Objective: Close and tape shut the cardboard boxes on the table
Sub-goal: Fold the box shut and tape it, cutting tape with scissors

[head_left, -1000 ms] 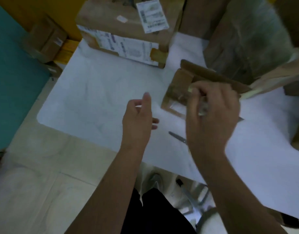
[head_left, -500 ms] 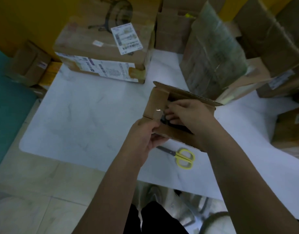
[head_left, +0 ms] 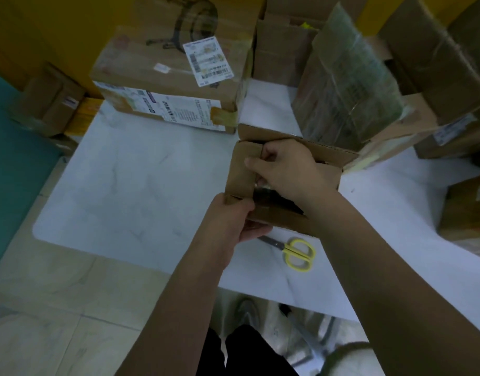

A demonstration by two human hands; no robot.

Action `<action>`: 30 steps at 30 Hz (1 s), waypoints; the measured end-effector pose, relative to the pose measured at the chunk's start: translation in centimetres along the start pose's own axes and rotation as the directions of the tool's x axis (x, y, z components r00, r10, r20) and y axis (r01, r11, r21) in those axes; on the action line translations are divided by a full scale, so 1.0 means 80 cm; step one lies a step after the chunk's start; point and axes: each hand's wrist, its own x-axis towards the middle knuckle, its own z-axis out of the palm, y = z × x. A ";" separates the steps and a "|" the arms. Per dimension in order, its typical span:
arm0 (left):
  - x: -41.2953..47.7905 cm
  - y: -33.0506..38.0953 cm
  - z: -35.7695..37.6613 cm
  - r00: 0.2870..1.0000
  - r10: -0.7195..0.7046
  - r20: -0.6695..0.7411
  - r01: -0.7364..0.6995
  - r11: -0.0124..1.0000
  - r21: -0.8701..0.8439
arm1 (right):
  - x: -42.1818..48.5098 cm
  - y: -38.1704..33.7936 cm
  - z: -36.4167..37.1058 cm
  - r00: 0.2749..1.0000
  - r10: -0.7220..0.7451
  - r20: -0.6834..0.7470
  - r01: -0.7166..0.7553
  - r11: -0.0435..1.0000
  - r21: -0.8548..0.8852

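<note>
Small cardboard box (head_left: 276, 183) at table (head_left: 130, 185) front edge, flaps open. Left hand (head_left: 229, 217) grips near corner to steady box. Right hand (head_left: 283, 169) curls over side flap, folding inward. Scissors (head_left: 293, 251) beside, handy for tape.

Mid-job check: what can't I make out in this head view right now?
- Inside the small box: head view; the right hand and its forearm cover most of the dark contents.
- The scissors: head view; the blade tips are hidden behind the left hand.
- The label on the big box: print too small and blurred to read.
- The box at the right edge: cut off by the frame.
</note>
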 end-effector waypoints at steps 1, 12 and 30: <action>-0.002 0.001 -0.001 1.000 0.009 0.014 -0.009 1.000 0.007 | 0.003 0.001 -0.001 0.999 0.028 0.019 -0.029 0.998 0.048; -0.002 0.015 -0.013 0.999 0.035 0.027 -0.038 0.994 0.105 | -0.003 0.021 -0.016 0.960 -0.053 0.274 0.089 0.989 -0.121; 0.073 0.105 0.017 0.999 0.035 -0.016 -0.014 0.718 0.696 | -0.021 0.031 -0.011 0.872 -0.489 0.007 0.405 0.715 -0.570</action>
